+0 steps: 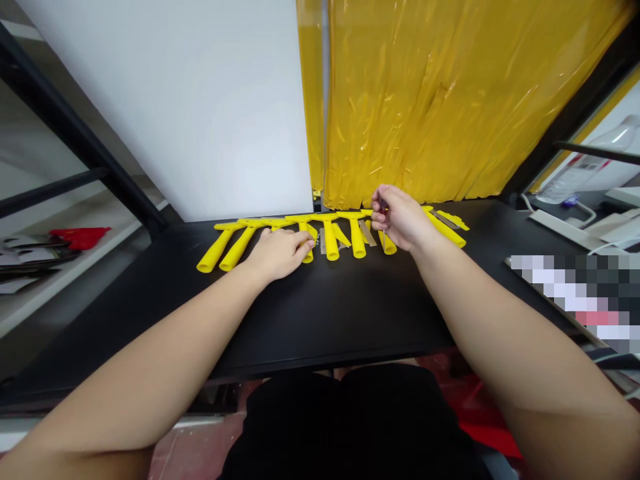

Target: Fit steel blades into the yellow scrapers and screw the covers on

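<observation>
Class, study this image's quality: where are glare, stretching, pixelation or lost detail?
Head view: glare streaks the wrinkled yellow plastic sheeting; wide-angle stretching enlarges both bare forearms toward the lower corners; coarse pixel blocks hide a patch at right; the slim object in the bare right hand is too indistinct to identify.

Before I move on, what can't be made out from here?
Head view:
Slim tool: partly hidden by the right hand gripping it; its tip is too small to judge.
Yellow handle: partly covered by the left hand; whether that hand grips it is unclear.
Small bits beside the left hand: too small to identify.
Flat item at right: surface pixelated, cut off by the frame edge.
</observation>
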Action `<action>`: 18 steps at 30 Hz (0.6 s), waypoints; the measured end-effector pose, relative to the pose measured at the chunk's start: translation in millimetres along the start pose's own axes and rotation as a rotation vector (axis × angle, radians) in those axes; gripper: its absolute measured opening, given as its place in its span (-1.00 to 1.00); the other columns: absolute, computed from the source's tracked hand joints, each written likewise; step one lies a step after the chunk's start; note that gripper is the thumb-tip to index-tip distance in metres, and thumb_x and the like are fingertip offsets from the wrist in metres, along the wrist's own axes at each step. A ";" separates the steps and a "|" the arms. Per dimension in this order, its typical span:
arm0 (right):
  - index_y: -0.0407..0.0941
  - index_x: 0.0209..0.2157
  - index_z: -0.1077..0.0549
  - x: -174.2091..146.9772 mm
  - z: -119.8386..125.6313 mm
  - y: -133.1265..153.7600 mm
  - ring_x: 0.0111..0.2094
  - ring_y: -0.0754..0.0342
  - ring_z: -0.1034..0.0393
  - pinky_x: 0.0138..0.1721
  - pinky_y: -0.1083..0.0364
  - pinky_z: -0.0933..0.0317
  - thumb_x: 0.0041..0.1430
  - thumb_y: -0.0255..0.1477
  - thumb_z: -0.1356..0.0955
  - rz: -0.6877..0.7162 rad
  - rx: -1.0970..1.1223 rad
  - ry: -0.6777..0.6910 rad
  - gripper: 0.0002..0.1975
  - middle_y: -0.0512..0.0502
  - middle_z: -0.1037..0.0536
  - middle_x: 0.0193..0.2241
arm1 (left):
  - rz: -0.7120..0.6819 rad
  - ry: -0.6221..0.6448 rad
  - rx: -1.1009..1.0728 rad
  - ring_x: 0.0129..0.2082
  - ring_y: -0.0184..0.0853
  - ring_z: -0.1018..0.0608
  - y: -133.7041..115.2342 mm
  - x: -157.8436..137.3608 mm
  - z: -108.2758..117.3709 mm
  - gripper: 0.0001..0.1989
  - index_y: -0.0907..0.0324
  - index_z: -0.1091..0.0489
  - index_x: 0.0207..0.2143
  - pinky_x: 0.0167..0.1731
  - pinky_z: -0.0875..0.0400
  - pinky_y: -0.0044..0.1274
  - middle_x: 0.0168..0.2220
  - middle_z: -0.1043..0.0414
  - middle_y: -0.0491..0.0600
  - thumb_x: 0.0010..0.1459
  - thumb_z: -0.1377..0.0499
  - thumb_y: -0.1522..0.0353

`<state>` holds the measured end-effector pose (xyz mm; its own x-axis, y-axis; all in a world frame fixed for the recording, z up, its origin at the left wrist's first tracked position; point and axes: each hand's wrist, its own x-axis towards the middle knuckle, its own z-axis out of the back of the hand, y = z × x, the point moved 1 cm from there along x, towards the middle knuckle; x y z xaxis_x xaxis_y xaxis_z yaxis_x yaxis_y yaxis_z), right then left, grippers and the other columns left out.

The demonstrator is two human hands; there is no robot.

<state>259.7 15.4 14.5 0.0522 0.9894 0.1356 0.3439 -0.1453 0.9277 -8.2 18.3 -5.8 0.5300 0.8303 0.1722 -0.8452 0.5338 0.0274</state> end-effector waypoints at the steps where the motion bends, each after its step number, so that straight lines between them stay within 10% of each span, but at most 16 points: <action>1: -0.09 -0.38 -0.34 0.0 0.3 -0.3 -0.62 0.28 -0.05 -0.64 0.27 0.10 0.35 -0.28 -0.42 0.000 -0.002 0.008 -0.73 0.10 -0.30 -0.51 | 0.009 -0.004 0.001 -0.02 -0.01 -0.62 0.3 0.4 0.6 -0.51 0.01 -0.53 0.03 0.01 -0.36 -0.15 -0.08 -0.64 0.04 0.47 0.15 0.09; 18: -0.11 -0.39 -0.39 -2.1 1.7 2.4 -0.64 0.28 0.00 -0.64 0.23 0.22 0.17 -0.27 -0.47 -0.020 -0.108 0.059 -0.75 0.09 -0.30 -0.52 | 0.156 -0.035 0.014 -0.19 0.04 -0.64 2.5 0.0 7.3 -0.66 0.00 -0.54 -0.03 -0.04 -0.38 -0.12 -0.27 -0.65 0.03 0.26 -0.10 0.12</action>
<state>262.0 13.0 15.9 -0.0104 0.9909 0.1341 0.2415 -0.1276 0.9620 -10.8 18.4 1.4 0.3901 0.8967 0.2092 -0.9179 0.3966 0.0116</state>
